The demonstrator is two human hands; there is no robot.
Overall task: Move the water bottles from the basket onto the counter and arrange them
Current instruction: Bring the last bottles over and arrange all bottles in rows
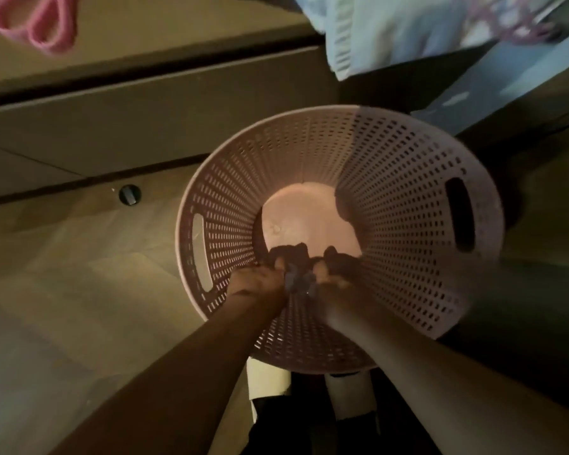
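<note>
I am looking straight down into a round pink perforated laundry basket (pixel 391 192) that stands on the floor, with both my arms reaching in over its near rim. My left hand (pixel 260 279) and right hand (pixel 329 280) are close together low against the basket's near inner wall, and their fingers curl around something small, bluish and crumpled (pixel 298 280) between them. It is too blurred and dim for me to say whether it is a water bottle. Past my fingers the basket's smooth pink bottom shows, with only the dark shadows of my hands lying on it. The basket has a slot handle on its left wall (pixel 199 254) and another on its right wall (pixel 460 215). To the left of the basket a small dark round fitting (pixel 129 194) sits in the floor. Beyond the basket runs a long dark cabinet front (pixel 145 103), and above it lies a pale surface with a pink looped thing (pixel 37 19) at the far left. Beyond the basket to the right hangs pale blue cloth (pixel 391 27).
</note>
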